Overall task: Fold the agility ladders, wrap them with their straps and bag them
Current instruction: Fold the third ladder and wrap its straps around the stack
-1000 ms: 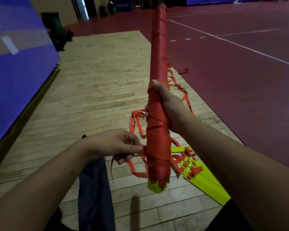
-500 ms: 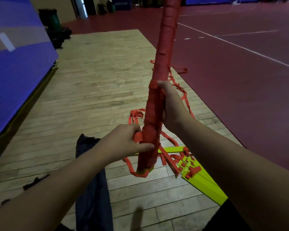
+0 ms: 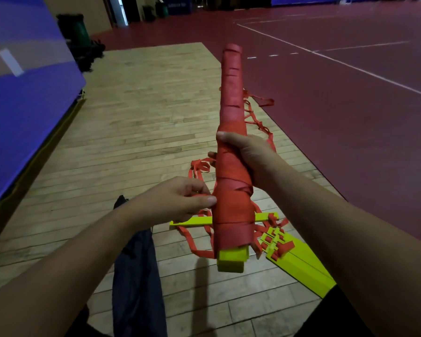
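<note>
Two hands work one wrapped ladder bundle [image 3: 231, 117]: the right hand [image 3: 248, 161] grips its middle, while the left hand [image 3: 180, 200], up from the lower end, pinches the strap [image 3: 201, 195] against it, so wrapping looks nearly finished. A dark bag [image 3: 136, 276] lies under the left forearm, a second ladder [image 3: 301, 263] under the right, on the wooden floor [image 3: 144, 117] beside a red court [image 3: 350, 117].

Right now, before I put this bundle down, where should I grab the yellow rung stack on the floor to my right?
Probably the bare yellow stretch of the rung stack, coming from above and clamping across its narrow width. It lies flat on the wooden floor, and its far end is tangled in red straps, so that end would likely slip.
</note>
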